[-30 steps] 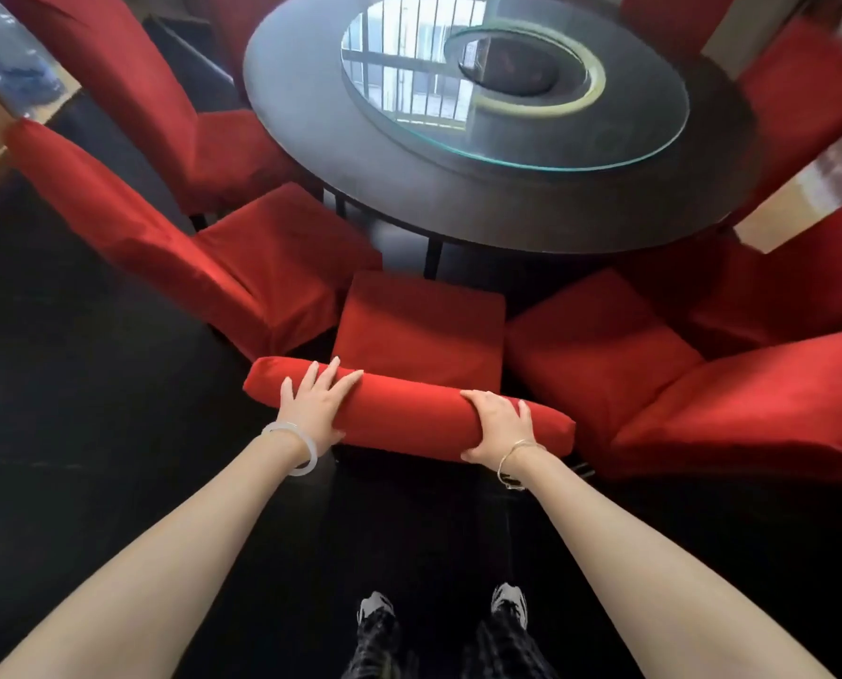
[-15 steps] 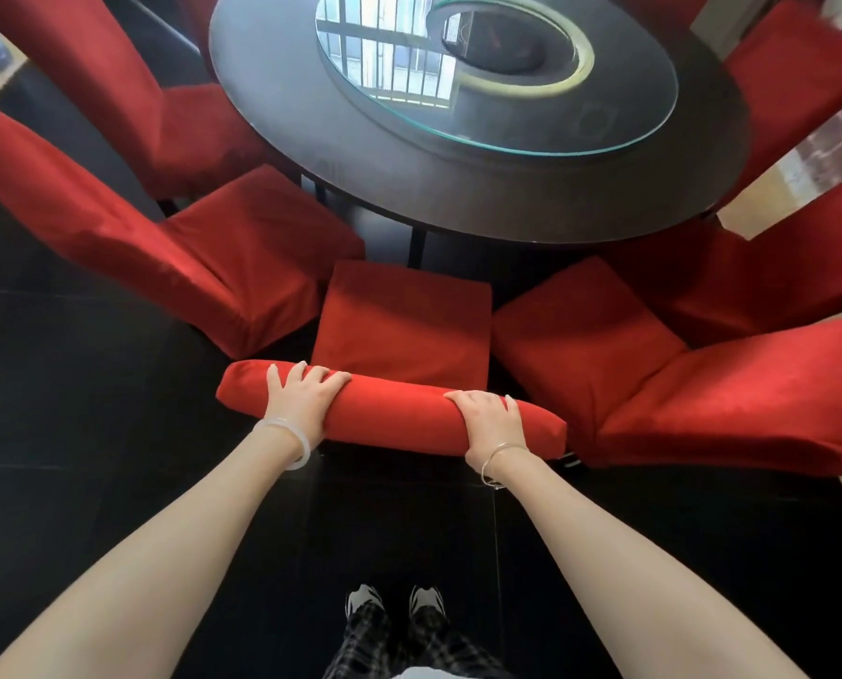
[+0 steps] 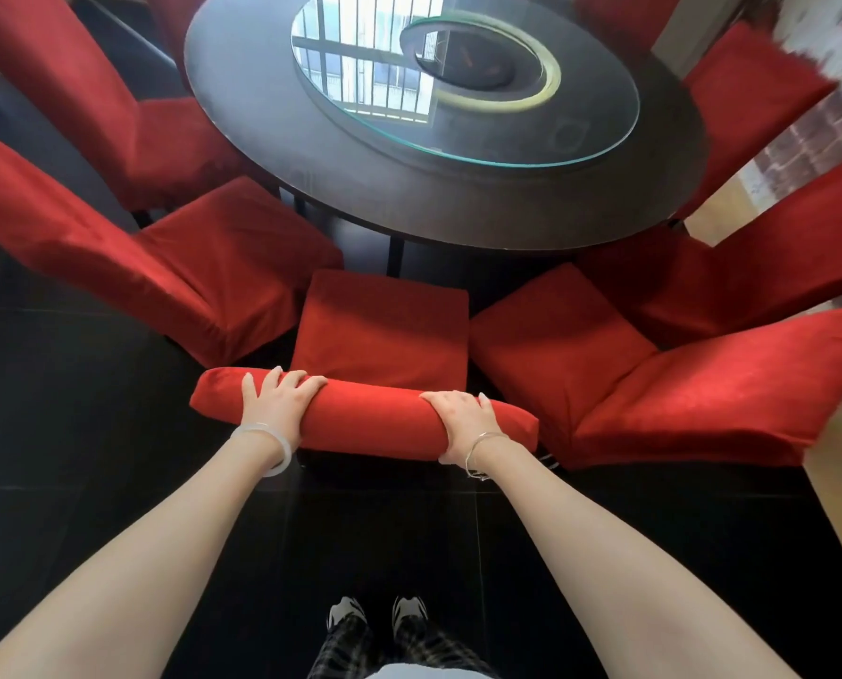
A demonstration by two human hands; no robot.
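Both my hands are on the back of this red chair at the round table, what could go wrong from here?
1. The chair sits tight between the left neighbour chair and the right neighbour chair; moving it could snag their covers.
2. Pushed in, its seat may hit the table leg.
3. The left hand and right hand grip the fabric cover, which might slip.

We have closed the left hand (image 3: pixel 277 403) on the chair backrest (image 3: pixel 372 424): its fingers, splayed flat across the top edge one second ago, now curl over that edge. Our shoes (image 3: pixel 346 612), previously set apart on the dark floor (image 3: pixel 90 433), now stand close together.
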